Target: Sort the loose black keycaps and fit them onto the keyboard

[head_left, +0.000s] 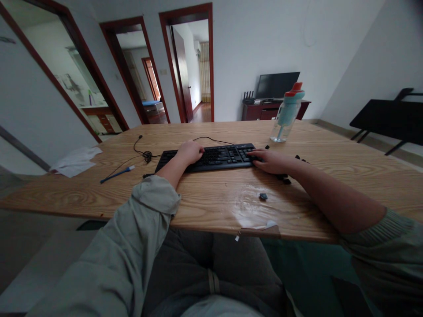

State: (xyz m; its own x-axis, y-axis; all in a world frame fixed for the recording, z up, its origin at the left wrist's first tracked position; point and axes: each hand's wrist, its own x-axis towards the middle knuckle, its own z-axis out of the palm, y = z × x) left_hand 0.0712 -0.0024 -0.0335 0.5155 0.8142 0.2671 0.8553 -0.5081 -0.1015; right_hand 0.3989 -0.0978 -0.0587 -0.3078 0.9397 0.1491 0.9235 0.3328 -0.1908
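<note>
A black keyboard (224,155) lies flat on the wooden table, its cable running off at the left. Over its left half rests my left hand (191,152), closed with the fingers curled in; whatever they may hold is hidden. My right hand (272,161) reaches in from the right, its stretched fingers lying on the number pad and the thumb apart from them near the front edge. One loose keycap (263,196) sits on the table in front. More small black keycaps (287,181) lie beside and partly under my right hand.
A clear bottle (286,115) with a red and teal lid stands behind my right hand. At the left are a coiled cable (147,156), a slim blue stick (116,175) with a pale tip, and white paper (76,161). The table's front edge (205,229) runs just above my lap.
</note>
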